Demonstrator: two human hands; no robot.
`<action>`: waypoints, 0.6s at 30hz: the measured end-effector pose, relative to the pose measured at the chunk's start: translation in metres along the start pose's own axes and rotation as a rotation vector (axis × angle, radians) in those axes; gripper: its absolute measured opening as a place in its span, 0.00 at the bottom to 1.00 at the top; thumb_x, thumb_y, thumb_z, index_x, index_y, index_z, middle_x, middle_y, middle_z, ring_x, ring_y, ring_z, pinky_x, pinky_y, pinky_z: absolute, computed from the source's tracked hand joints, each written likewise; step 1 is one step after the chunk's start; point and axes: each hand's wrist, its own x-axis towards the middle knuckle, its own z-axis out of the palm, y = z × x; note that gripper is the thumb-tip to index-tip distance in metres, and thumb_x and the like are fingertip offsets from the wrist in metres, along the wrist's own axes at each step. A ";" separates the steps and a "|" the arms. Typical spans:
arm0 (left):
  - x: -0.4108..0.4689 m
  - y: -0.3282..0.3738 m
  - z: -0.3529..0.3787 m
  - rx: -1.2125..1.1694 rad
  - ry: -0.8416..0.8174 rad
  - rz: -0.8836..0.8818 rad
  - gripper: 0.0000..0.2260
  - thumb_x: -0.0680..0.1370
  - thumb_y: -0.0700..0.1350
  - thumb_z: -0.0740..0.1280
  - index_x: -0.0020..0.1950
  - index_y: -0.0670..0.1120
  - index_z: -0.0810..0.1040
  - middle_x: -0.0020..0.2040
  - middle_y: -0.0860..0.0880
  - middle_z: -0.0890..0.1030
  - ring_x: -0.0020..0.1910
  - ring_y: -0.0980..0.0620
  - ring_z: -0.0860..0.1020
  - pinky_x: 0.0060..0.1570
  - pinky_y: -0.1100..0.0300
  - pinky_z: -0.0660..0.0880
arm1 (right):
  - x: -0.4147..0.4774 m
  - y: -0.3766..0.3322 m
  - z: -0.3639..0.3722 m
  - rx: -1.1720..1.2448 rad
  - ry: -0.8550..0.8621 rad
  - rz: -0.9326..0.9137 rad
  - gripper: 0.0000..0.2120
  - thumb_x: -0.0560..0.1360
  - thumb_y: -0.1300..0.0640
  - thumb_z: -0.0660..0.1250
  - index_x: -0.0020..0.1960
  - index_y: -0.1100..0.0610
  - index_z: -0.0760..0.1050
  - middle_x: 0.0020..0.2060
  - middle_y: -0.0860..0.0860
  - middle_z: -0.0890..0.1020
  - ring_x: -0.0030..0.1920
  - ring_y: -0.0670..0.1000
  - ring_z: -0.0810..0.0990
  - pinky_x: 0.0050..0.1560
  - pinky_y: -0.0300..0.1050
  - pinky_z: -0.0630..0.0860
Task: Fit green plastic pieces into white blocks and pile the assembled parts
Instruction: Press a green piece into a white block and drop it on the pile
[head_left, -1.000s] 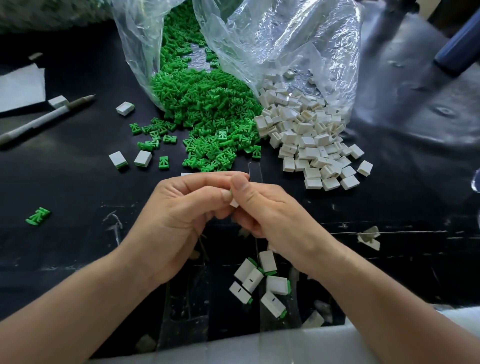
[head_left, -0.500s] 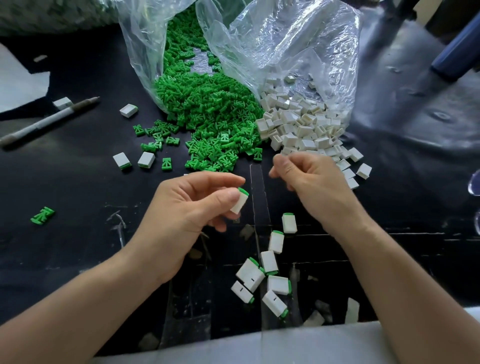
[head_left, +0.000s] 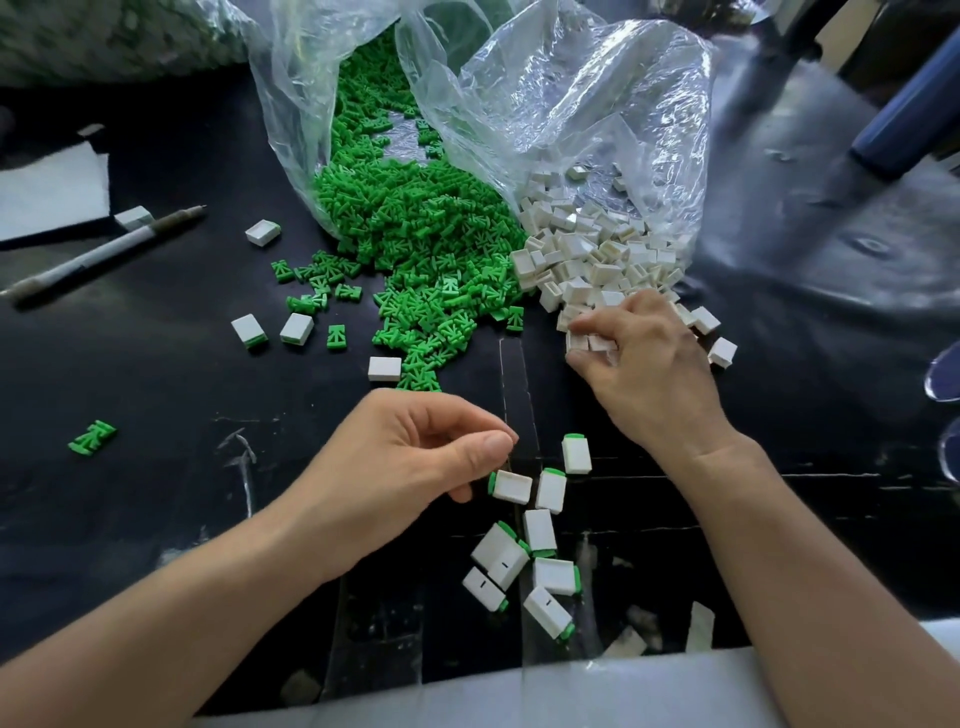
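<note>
My right hand (head_left: 644, 374) pinched a white block (head_left: 584, 343) under its fingertips (head_left: 577, 326); my left hand (head_left: 415, 457) hung empty, loosely curled, beside the assembled parts (head_left: 540, 530). Crowding neighbours could make me lift two blocks.

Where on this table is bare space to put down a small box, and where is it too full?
Bare: the table between the lone green piece, the pen and the left hand; also right of the right hand. Crowded: green pieces and white blocks by the bags, and assembled parts between and below the hands.
</note>
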 end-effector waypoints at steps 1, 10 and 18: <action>0.000 0.000 0.000 -0.003 0.004 -0.004 0.11 0.63 0.49 0.69 0.39 0.45 0.84 0.35 0.44 0.83 0.26 0.60 0.75 0.24 0.73 0.67 | 0.000 0.000 0.000 -0.020 -0.003 -0.003 0.13 0.73 0.54 0.68 0.57 0.51 0.78 0.47 0.46 0.65 0.56 0.52 0.71 0.53 0.40 0.64; 0.002 -0.004 -0.002 -0.021 0.018 -0.034 0.05 0.71 0.41 0.69 0.40 0.49 0.84 0.35 0.48 0.84 0.26 0.61 0.75 0.23 0.70 0.67 | -0.002 0.000 -0.001 -0.052 -0.036 -0.054 0.07 0.73 0.55 0.68 0.51 0.54 0.76 0.47 0.46 0.66 0.55 0.51 0.70 0.50 0.40 0.63; 0.004 -0.005 -0.003 -0.037 0.018 -0.013 0.08 0.65 0.48 0.68 0.41 0.51 0.84 0.35 0.49 0.84 0.28 0.60 0.76 0.25 0.69 0.68 | -0.004 -0.004 -0.001 -0.041 -0.061 -0.099 0.11 0.74 0.57 0.67 0.56 0.53 0.75 0.52 0.51 0.74 0.54 0.53 0.73 0.55 0.46 0.69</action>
